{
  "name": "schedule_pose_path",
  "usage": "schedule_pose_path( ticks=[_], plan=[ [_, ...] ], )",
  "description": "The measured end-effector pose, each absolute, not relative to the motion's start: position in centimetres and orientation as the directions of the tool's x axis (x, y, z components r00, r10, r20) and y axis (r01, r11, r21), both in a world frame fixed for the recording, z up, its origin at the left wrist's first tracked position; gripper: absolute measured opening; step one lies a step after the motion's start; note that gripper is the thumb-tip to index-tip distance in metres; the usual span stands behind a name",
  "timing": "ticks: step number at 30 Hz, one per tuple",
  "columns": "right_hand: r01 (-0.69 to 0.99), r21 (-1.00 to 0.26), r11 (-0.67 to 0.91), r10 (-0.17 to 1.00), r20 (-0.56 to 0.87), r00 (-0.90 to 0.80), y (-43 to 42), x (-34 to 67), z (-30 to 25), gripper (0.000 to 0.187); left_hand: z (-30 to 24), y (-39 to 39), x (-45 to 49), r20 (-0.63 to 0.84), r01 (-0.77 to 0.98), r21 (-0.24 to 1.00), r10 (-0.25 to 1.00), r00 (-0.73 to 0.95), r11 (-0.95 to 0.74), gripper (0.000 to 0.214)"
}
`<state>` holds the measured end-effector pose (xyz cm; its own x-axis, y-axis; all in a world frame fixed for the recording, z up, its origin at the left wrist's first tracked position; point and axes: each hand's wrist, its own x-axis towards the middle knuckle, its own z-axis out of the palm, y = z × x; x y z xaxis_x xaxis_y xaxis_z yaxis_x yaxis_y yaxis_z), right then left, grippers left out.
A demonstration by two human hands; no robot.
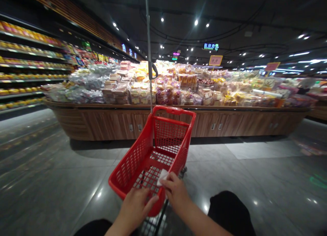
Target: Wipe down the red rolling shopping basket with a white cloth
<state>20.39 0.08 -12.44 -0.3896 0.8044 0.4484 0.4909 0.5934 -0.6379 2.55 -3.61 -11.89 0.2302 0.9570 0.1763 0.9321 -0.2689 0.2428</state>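
A red plastic shopping cart (129,161) stands right in front of me, its slotted basket tilted toward my knees. My left hand (136,203) is on the near rim, fingers bent over the edge and thumb lying along the outside; the fingertips are hidden inside. At the right near corner, my right hand (176,189) pinches a crumpled white tissue (162,176) between thumb and fingers. The tissue is at the top of the cart's right side wall; whether it touches the plastic I cannot tell.
Behind the cart runs a long wooden display counter (107,125) heaped with packaged food (167,89). A thin upright pole (149,35) rises by the cart's far left corner. Stocked shelves (28,67) line the left. Grey tiled floor (219,171) surrounds the cart.
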Motion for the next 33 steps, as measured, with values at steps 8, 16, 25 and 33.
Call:
schedule_pose_path(
  ticks=[8,16,25,33],
  plan=[
    [0.435,-0.638,0.635,0.765,0.595,-0.246,2.3,21.4,-11.6,0.033,-12.0,-2.5,5.8,0.026,0.995,0.065,0.997,0.070,-0.071,0.052],
    [0.559,-0.468,0.685,0.710,0.600,-0.369,5.3,23.0,-12.3,0.041,-12.1,-1.9,4.2,0.051,0.996,0.028,0.996,0.079,-0.080,0.058],
    [0.560,-0.510,0.653,0.747,0.557,-0.363,3.1,21.2,-12.9,0.032,-12.6,-2.0,3.8,0.048,0.993,0.048,0.993,0.110,-0.112,0.057],
    [0.594,-0.560,0.577,0.782,0.588,-0.206,6.6,23.4,-11.7,0.037,-12.3,-2.3,3.3,0.016,0.989,0.097,0.994,0.109,-0.110,0.061]
  ],
)
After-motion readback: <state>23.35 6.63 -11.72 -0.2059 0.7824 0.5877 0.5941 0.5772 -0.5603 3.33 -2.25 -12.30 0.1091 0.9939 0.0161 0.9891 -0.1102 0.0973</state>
